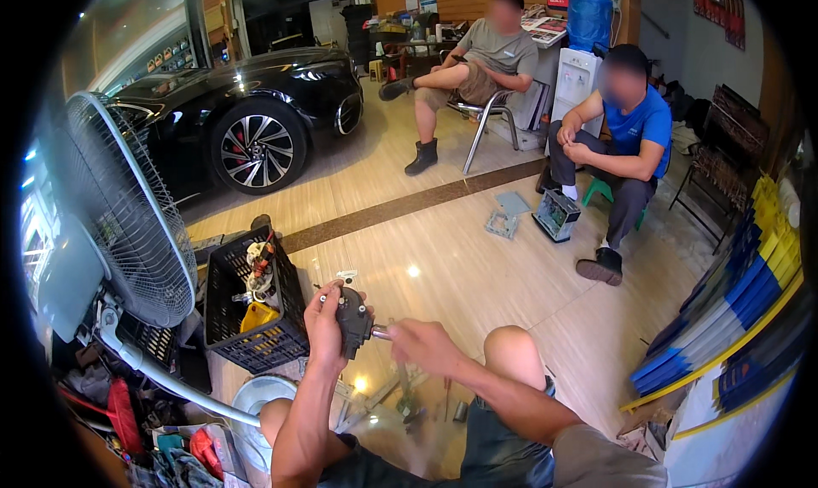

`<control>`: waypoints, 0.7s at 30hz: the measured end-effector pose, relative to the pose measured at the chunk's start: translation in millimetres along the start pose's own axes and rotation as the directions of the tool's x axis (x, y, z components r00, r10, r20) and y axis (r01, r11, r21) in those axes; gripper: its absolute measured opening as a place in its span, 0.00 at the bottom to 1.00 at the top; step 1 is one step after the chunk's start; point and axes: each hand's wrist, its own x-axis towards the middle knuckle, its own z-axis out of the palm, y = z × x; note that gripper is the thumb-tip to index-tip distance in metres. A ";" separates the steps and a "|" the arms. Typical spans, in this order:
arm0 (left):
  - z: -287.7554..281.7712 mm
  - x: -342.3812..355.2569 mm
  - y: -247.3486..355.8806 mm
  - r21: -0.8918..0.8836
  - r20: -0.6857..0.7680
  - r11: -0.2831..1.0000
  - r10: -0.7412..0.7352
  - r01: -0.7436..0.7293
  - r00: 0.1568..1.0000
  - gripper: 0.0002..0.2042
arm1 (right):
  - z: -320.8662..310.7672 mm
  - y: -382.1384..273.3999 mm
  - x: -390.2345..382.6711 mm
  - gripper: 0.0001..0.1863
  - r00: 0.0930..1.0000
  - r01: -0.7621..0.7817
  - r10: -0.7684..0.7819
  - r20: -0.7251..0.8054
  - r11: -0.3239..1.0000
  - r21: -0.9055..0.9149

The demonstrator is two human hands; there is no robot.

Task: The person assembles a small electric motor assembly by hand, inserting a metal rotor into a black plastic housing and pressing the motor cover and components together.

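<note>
Up in front of me, my left hand (pixel 322 328) grips a dark, roundish mechanical part (pixel 353 316) with small studs on its face and a block-like lower end. My right hand (pixel 423 346) is closed at the right side of this part, blurred by motion. Between the two shows a short shiny metal shaft (pixel 382 332), whose near end disappears into my right fingers. Whether the shaft belongs to a tool or to the part, I cannot tell. On the floor below my hands lie metal pieces (pixel 409 407) and a thin screwdriver-like rod (pixel 447 398).
Left of my hands stands a black plastic crate (pixel 256 352) holding parts and a yellow item, with a standing fan (pixel 136 207) beside it. A bucket (pixel 256 396) sits by my left leg. Two seated people, an opened metal device (pixel 558 215) and a black car (pixel 256 121) are farther off.
</note>
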 end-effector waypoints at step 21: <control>0.0 0.2 1.4 0.034 -0.008 0.999 0.008 -0.007 1.000 0.14 | 2.8 1.2 0.1 0.22 0.996 0.086 -0.086 -0.028 0.996 -0.030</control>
